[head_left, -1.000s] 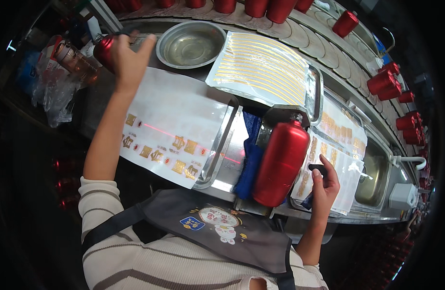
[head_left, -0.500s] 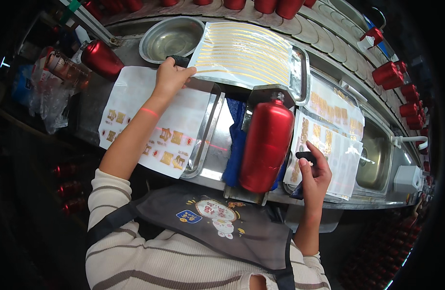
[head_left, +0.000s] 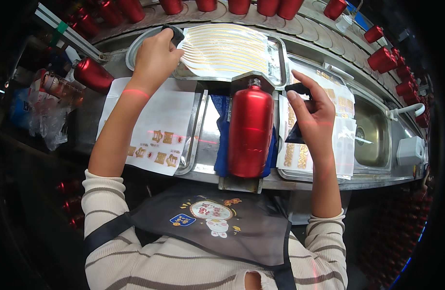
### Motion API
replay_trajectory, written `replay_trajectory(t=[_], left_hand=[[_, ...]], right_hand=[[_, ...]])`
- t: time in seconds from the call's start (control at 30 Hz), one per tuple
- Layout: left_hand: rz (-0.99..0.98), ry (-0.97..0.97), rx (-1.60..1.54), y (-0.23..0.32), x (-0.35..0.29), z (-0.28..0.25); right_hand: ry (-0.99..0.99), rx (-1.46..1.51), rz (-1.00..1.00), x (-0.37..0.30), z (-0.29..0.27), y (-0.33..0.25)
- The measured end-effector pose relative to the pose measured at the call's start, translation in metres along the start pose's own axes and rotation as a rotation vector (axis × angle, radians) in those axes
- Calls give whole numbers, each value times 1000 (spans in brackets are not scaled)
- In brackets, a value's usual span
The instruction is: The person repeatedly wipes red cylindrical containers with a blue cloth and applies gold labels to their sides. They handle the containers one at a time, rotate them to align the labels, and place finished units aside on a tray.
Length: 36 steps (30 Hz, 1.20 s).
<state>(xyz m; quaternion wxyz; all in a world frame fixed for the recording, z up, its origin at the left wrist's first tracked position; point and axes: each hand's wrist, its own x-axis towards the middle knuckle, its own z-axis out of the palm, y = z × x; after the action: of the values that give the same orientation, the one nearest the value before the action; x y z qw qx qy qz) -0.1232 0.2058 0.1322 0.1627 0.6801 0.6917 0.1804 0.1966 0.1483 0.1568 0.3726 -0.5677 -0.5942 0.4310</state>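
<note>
A red metallic bottle [head_left: 251,130] lies with its neck pointing away, in a holder with blue cloth [head_left: 223,140]. My left hand [head_left: 157,58] is closed over the metal basin [head_left: 131,54], beside a white sheet with gold strips [head_left: 227,50]; anything in its fingertips is hidden. A black cover sits on one of its fingers. Right of the bottle, my right hand [head_left: 317,108] has thumb and index finger apart, with a black cover on the index finger. Its lower fingers curl around a dark blue flat piece [head_left: 295,135], above sheets of gold decals [head_left: 346,145].
A sheet of gold characters [head_left: 150,113] lies on a metal tray [head_left: 196,140] at left. Another red bottle [head_left: 93,75] rests behind it. A sink [head_left: 375,145] with a white faucet [head_left: 407,112] is at right. Red bottles [head_left: 205,5] line the conveyor [head_left: 300,36] at the back.
My left hand has moved away from the strip sheet's near-left corner, up and left over the basin. My right hand has risen farther from me. The whole view has shifted slightly.
</note>
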Motion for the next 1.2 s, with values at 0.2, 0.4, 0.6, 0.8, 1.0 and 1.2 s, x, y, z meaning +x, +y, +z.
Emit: replay_trajectory(t=[0.2,0.4,0.6,0.8,1.0,1.2], left_hand=[[199,-186,-467,68,10,0],[38,-243,-1088,105,-18,-27],[188,-245,-1216,110,-87,-2],[-71,-256,-1174,94,-171,22],[-125,-272,-1002,82,-222,47],[-71,-121,-980,84,-219,70]], right_hand=[[-299,141,-26,62,36,-7],[-622,282,97,69,-9,-34],[-503,86,145,-1,-54,-78],[-498,-34,396,-72,-40,-48],[-321,-46,403,-117,-10,-10],[-216,68,499,-127,-3,3]])
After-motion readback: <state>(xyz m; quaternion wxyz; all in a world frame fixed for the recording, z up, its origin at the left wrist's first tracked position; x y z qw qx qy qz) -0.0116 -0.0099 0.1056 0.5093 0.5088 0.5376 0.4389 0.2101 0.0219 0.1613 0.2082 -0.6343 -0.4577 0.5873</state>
